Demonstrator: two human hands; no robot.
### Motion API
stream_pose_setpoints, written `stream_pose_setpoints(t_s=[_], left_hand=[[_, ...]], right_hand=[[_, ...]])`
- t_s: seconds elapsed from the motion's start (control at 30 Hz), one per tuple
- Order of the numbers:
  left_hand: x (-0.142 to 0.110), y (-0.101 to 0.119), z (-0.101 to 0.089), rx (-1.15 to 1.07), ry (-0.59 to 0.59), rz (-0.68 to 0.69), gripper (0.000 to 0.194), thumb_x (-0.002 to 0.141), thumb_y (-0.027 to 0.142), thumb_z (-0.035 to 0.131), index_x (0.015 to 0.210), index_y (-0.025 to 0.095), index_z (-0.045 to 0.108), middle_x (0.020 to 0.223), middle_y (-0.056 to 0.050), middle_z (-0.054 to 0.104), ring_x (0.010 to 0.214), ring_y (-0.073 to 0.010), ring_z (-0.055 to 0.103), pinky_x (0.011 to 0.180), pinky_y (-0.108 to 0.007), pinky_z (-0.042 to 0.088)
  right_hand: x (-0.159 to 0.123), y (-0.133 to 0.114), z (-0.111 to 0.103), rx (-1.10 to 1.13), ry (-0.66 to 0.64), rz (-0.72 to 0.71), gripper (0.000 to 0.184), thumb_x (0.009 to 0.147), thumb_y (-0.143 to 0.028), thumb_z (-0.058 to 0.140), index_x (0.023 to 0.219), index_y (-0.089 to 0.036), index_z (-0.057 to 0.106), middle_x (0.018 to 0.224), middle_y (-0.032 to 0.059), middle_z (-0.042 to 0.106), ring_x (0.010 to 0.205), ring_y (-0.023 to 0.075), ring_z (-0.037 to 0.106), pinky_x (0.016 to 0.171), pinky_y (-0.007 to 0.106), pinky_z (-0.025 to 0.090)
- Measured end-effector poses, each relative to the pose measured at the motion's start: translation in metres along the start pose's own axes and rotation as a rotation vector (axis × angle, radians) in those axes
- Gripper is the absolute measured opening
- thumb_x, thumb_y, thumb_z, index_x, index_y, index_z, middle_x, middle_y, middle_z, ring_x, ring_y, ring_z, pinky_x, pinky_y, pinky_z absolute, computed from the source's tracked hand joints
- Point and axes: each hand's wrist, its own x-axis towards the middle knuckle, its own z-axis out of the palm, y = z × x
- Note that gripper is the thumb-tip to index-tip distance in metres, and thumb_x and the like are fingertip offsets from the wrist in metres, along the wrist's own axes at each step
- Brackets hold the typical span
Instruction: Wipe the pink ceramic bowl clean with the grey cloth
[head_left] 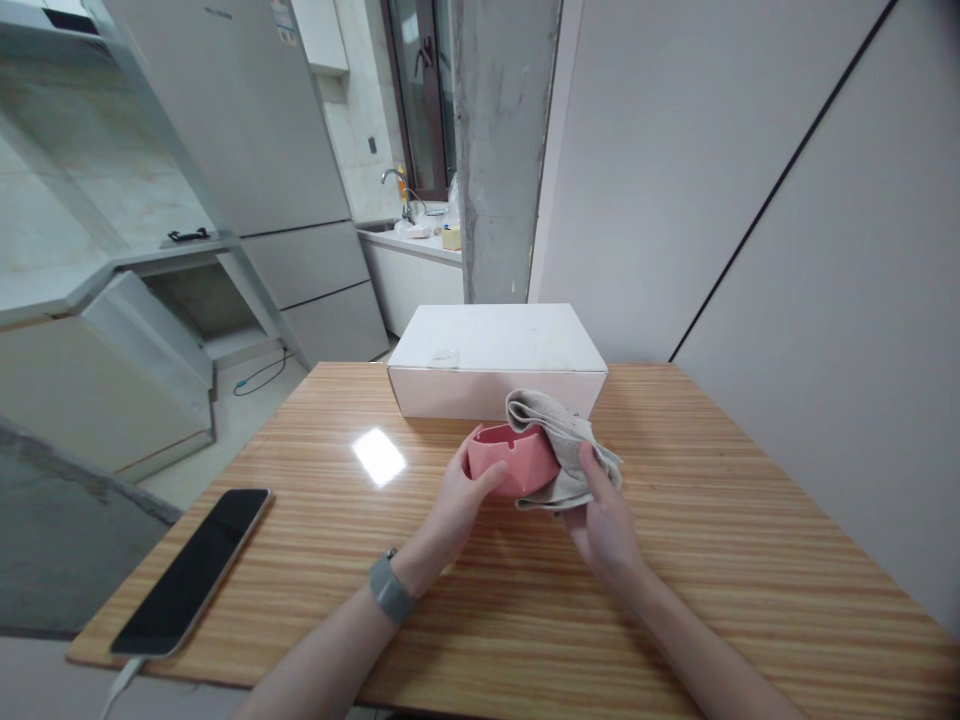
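Note:
My left hand [466, 490] is closed on the left side of a pink, faceted ashtray [517, 462], its thumb across the front wall. A notch shows in the ashtray's rim, and the bowl is tilted slightly. In my right hand [604, 515] is a folded grey-beige cloth [564, 440], pinched with the thumb on top. The cloth lies against the ashtray's right side and covers part of it. Both things are held above the wooden table [720, 520], just in front of a white box.
The closed white box [495, 340] stands at the table's far edge. A phone [196, 570] with a white cable [124, 685] lies at the left front. A pale wall panel [810, 260] borders the right side; a fridge [247, 130] and sink counter [416, 260] stand behind.

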Motion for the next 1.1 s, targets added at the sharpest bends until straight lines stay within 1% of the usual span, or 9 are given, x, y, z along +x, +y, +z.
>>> stream_pose_setpoints(t_s=[0.17,0.23,0.33,0.43,0.53,0.63,0.87,0.93,1.1], left_hand=[[-0.001,0.008,0.005,-0.136,-0.130,-0.119,0.047,0.081,0.036,0.067,0.125,0.020,0.060,0.131,-0.010,0.059,0.123,-0.0238,0.052,0.105,-0.036,0.038],[-0.002,0.010,0.005,-0.088,-0.101,-0.100,0.054,0.079,0.032,0.071,0.129,0.020,0.057,0.132,-0.010,0.059,0.124,-0.0234,0.051,0.106,-0.036,0.036],[-0.003,0.012,0.005,-0.051,-0.053,-0.048,0.072,0.070,0.036,0.080,0.133,0.018,0.053,0.133,-0.013,0.057,0.124,-0.0266,0.051,0.105,-0.037,0.037],[-0.004,0.015,0.004,-0.100,-0.132,-0.044,0.087,0.059,0.045,0.085,0.134,0.016,0.052,0.133,-0.016,0.057,0.124,-0.0303,0.050,0.104,-0.039,0.038],[-0.006,0.019,0.005,-0.123,-0.200,-0.102,0.089,0.056,0.047,0.086,0.133,0.017,0.053,0.132,-0.017,0.057,0.122,-0.0317,0.052,0.101,-0.040,0.041],[-0.007,0.021,0.006,-0.089,-0.159,-0.118,0.087,0.057,0.043,0.086,0.133,0.017,0.053,0.131,-0.017,0.058,0.118,-0.0323,0.054,0.097,-0.041,0.045],[-0.003,0.011,0.007,0.103,0.047,-0.003,0.077,0.062,0.031,0.084,0.132,0.018,0.052,0.127,-0.015,0.061,0.115,-0.0298,0.057,0.099,-0.041,0.043],[-0.004,0.009,0.007,0.089,0.056,-0.002,0.076,0.063,0.031,0.084,0.131,0.017,0.052,0.129,-0.015,0.060,0.116,-0.0296,0.056,0.100,-0.041,0.042],[-0.005,0.017,0.005,-0.089,-0.162,-0.161,0.055,0.076,0.037,0.074,0.126,0.019,0.057,0.135,-0.014,0.055,0.123,-0.0288,0.052,0.101,-0.040,0.042]], right_hand=[[0.014,-0.010,-0.006,0.034,0.048,-0.105,0.032,0.069,-0.043,0.077,0.093,-0.023,0.074,0.097,0.0015,0.078,0.108,0.0255,0.067,0.093,0.039,0.055],[0.017,-0.015,-0.006,0.030,0.018,-0.115,0.031,0.072,-0.045,0.074,0.093,-0.022,0.074,0.100,0.0022,0.078,0.110,0.0258,0.066,0.095,0.039,0.053],[0.014,-0.018,-0.003,0.032,-0.022,-0.058,0.034,0.073,-0.046,0.072,0.094,-0.020,0.074,0.101,0.0048,0.077,0.111,0.0279,0.065,0.095,0.041,0.053],[0.008,-0.016,0.000,0.039,0.000,0.007,0.035,0.070,-0.045,0.074,0.094,-0.019,0.074,0.099,0.0060,0.078,0.110,0.0292,0.066,0.092,0.042,0.054],[0.004,-0.012,0.000,0.011,-0.005,0.051,0.035,0.069,-0.046,0.075,0.093,-0.020,0.074,0.098,0.0061,0.078,0.107,0.0298,0.067,0.090,0.042,0.055],[0.001,-0.010,0.000,-0.014,-0.021,0.068,0.039,0.066,-0.048,0.078,0.093,-0.021,0.075,0.098,0.0052,0.078,0.106,0.0298,0.068,0.089,0.041,0.056],[-0.004,0.000,0.000,-0.006,-0.042,0.040,0.040,0.066,-0.046,0.080,0.099,-0.024,0.074,0.099,0.0030,0.078,0.112,0.0272,0.065,0.094,0.040,0.054],[-0.003,0.002,0.000,-0.007,-0.040,0.043,0.040,0.065,-0.046,0.080,0.098,-0.023,0.074,0.098,0.0032,0.078,0.112,0.0275,0.065,0.094,0.040,0.054],[0.005,-0.007,-0.002,-0.008,-0.006,-0.012,0.037,0.067,-0.046,0.078,0.096,-0.023,0.074,0.101,0.0035,0.077,0.110,0.0273,0.066,0.095,0.040,0.053]])
